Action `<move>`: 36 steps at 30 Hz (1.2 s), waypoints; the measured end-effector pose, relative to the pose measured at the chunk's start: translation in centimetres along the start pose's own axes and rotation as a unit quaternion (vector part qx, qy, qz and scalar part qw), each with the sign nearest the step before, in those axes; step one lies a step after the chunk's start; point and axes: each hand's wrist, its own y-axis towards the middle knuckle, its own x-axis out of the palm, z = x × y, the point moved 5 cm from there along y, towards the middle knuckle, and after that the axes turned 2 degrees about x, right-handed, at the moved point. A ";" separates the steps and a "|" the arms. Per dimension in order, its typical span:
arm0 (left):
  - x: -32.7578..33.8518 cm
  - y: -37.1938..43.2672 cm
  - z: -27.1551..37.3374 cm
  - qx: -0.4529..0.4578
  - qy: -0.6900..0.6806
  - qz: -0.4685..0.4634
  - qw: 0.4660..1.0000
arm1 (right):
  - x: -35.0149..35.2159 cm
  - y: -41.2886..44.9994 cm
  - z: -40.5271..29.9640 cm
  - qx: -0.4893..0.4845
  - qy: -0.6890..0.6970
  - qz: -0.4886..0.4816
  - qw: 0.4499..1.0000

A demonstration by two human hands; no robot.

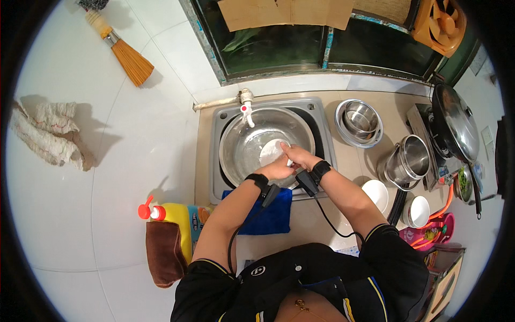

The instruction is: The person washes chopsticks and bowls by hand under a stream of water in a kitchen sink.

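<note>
A small white bowl or dish (270, 151) is held tilted between both hands, over a wide stainless steel basin (237, 161). My left hand (278, 169) grips its near edge. At its right edge is my right hand (299, 156), thumb on the dish and fingers partly hidden behind it. The basin sits in a steel sink (328, 161), beneath a white tap with a red mark (247, 114). Whether water is running cannot be made out. A blue cloth (277, 217) hangs over the sink's front edge, below my wrists.
White bowls (375, 194) (419, 212), a lidded steel pot (404, 161) and nested metal bowls (360, 120) stand to the right. Beyond them, a covered wok (454, 120) rests on a gas stove (418, 120). A yellow jug (177, 211) with a brown cloth (164, 249) stands left.
</note>
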 end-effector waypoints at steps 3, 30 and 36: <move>0.7 -0.7 0.8 0.035 -0.004 -0.016 0.999 | -1.2 -0.7 0.1 0.008 0.008 0.006 1.000; -5.1 -2.7 -11.8 -0.182 0.139 0.095 0.969 | -0.4 0.5 -3.9 -0.064 -0.561 0.138 0.813; -4.9 -2.2 -10.6 -0.213 -0.071 0.183 0.957 | -0.8 5.2 2.7 0.017 -0.378 0.017 0.925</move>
